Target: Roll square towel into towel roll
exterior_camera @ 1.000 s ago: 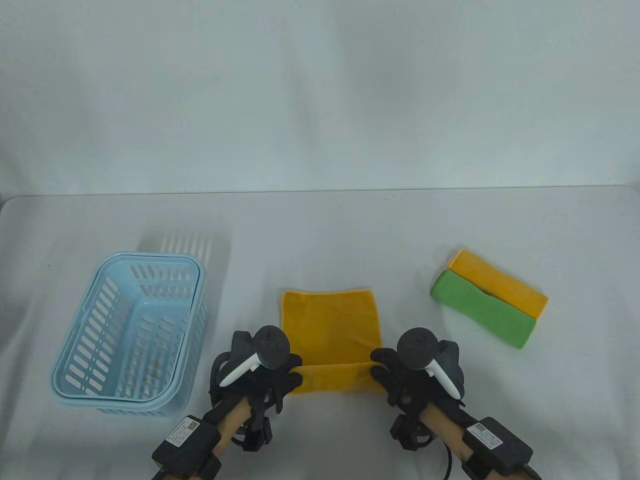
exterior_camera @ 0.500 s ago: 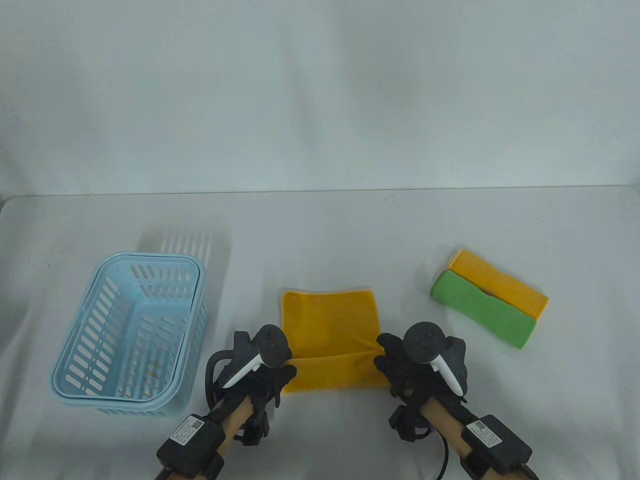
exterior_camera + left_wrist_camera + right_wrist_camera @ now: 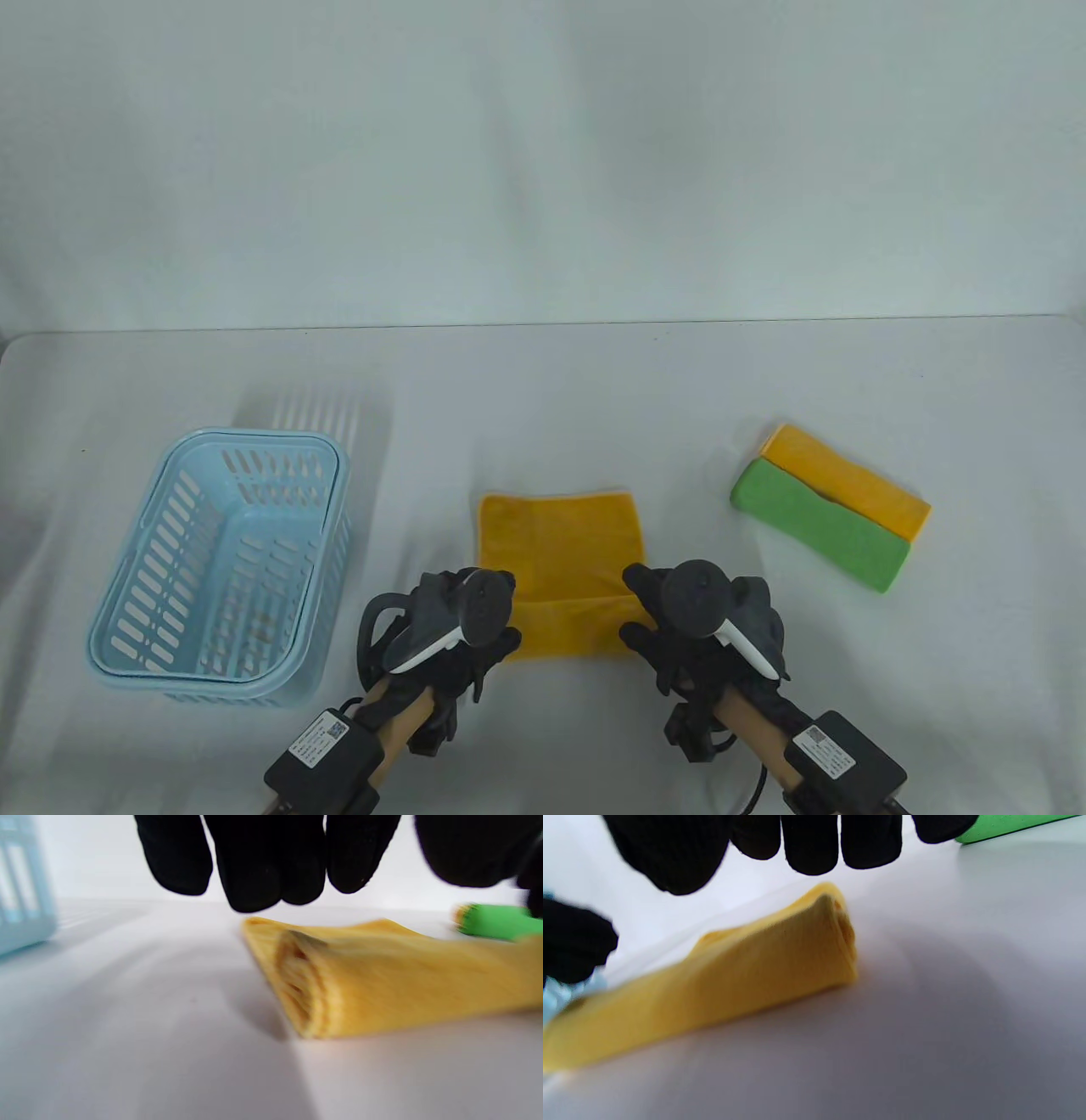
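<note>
Near the counter's [image 3: 543,382] front edge, the orange towel [image 3: 560,535] is partly rolled. Both hands, left [image 3: 458,632] and right [image 3: 687,620], hover with fingers [image 3: 254,866] relaxed, gripping nothing. Even pressure at both ends should be applied so the roll stays straight.

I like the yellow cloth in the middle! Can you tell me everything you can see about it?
The yellow cloth is soft and fuzzy, like a small towel with a stitched edge. It lies on the white table between the two gloved hands. Its near part is already rolled into a loose tube; the wrist views show layers at both ends. The far part lies flat. The left hand and right hand are at the roll's ends, fingertips hanging just above it.
</note>
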Demonstrator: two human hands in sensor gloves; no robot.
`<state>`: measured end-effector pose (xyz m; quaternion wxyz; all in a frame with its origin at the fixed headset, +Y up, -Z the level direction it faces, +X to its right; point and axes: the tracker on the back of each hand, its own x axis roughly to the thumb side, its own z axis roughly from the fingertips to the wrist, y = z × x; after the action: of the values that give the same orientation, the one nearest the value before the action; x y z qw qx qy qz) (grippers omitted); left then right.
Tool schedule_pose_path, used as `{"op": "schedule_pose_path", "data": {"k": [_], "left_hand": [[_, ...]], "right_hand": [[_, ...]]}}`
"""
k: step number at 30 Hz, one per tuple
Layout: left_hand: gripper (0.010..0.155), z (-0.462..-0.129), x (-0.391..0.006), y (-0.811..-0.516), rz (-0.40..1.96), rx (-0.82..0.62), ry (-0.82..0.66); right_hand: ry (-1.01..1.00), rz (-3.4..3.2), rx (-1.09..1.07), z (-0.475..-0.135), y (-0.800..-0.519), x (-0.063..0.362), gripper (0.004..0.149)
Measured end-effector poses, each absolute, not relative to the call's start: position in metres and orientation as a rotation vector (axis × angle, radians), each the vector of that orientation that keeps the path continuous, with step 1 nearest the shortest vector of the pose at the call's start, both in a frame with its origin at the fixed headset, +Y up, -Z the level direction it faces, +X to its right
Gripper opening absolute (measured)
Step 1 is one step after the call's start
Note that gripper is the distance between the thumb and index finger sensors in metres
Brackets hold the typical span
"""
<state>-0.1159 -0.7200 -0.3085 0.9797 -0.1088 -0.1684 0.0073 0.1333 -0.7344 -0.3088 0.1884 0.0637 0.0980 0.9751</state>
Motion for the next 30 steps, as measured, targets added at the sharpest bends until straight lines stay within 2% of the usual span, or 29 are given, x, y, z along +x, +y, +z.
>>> {"op": "schedule_pose_path", "data": {"k": [6, 13, 17, 20, 22, 25, 30], "left_hand": [[0.077, -0.306, -0.101, -0.742, -0.172, -0.239, -0.361], [0.082, -0.307, -0.097, -0.753, -0.228, -0.257, -0.357], [0.076, -0.308, -0.095, -0.755, -0.25, -0.255, -0.354], [0.07, -0.308, -0.095, -0.755, -0.237, -0.261, -0.357], [0.069, -0.309, -0.095, -0.755, -0.234, -0.261, -0.359], [0.069, -0.312, -0.099, -0.749, -0.201, -0.269, -0.352], [0.067, -0.318, -0.115, -0.74, 0.015, -0.363, -0.303]], "right_hand": [[0.395, 2.891, 0.233, -0.312, -0.757, 0.125, 0.071], [0.415, 2.921, 0.225, -0.314, -0.761, 0.126, 0.073], [0.407, 2.967, 0.224, -0.315, -0.764, 0.125, 0.073], [0.384, 2.972, 0.217, -0.315, -0.762, 0.125, 0.069], [0.347, 2.945, 0.207, -0.315, -0.761, 0.127, 0.062], [0.351, 2.909, 0.199, -0.316, -0.756, 0.129, 0.059], [0.413, 2.734, 0.15, -0.317, -0.749, 0.139, 0.059]]}}
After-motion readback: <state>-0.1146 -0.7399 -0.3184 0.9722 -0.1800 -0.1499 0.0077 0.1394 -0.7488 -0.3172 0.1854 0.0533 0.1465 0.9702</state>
